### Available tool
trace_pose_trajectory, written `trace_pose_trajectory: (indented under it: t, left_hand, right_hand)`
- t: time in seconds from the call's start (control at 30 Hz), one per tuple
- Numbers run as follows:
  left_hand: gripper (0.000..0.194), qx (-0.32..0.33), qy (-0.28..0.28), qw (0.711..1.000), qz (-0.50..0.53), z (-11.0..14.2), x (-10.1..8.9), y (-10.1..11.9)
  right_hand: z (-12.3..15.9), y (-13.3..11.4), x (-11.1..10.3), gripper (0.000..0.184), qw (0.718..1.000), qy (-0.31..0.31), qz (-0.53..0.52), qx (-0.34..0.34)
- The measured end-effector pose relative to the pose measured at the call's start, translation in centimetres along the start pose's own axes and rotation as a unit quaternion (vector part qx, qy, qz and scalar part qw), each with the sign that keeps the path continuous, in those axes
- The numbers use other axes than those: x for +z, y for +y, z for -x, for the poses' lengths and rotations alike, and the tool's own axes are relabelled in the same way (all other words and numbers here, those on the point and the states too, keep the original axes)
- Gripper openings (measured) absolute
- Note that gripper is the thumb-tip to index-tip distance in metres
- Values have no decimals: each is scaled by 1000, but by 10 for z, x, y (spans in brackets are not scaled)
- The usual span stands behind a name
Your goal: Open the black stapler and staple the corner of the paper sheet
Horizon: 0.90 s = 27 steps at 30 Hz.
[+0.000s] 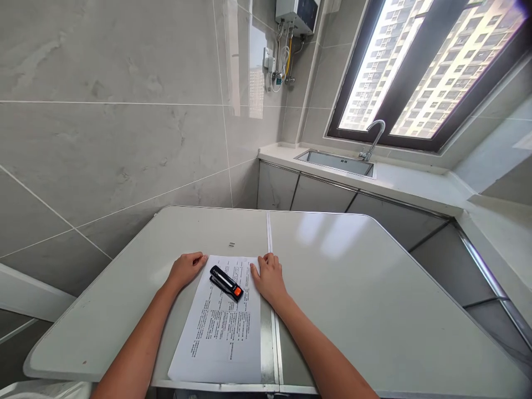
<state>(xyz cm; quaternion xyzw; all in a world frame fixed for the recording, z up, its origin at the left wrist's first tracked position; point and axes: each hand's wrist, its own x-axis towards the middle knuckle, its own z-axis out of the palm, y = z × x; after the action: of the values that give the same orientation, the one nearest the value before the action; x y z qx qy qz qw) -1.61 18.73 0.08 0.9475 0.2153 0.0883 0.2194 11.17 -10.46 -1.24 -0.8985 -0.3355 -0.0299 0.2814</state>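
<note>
A printed sheet of paper [222, 327] lies on a white folding table [366, 288]. On its upper part rests a black stapler [226, 282] with an orange end. My left hand [186, 269] lies flat at the sheet's top left corner, fingers stretched toward the paper. My right hand [269, 279] rests flat on the top right corner, fingers out. Neither hand touches the stapler, which sits between them.
A small staple-like piece [231, 244] lies on the table beyond the paper. A seam [270, 233] runs down the table's middle. Behind are a tiled wall, a counter with a sink [336, 162] and tap [374, 138], and a window.
</note>
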Motion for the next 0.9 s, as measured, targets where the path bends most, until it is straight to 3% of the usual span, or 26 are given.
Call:
trace_pose_trajectory:
  t: [0.13, 0.23, 0.37, 0.5, 0.57, 0.7, 0.9]
  left_hand:
    - [42, 37, -39, 997, 49, 4, -3, 0]
    - [40, 48, -50, 997, 43, 6, -3, 2]
    - [42, 38, -39, 998, 27, 8, -2, 2]
    - [43, 39, -37, 998, 27, 8, 0, -2]
    - [40, 48, -41, 997, 34, 7, 0, -3]
    - [40, 67, -53, 995, 45, 7, -1, -2]
    - [48, 70, -45, 995, 56, 11, -4, 6]
  right_hand:
    - [5, -8, -5, 46, 998, -27, -26, -47]
    - [8, -11, -9, 43, 991, -35, -102, -76]
    - [13, -13, -12, 62, 977, -63, -204, -13]
    - [24, -15, -11, 76, 978, -59, -198, 29]
    - [30, -18, -9, 68, 984, -37, -171, 24]
    - [37, -25, -3, 34, 992, -9, -124, 19]
    - [37, -25, -2, 40, 998, -63, -19, 18]
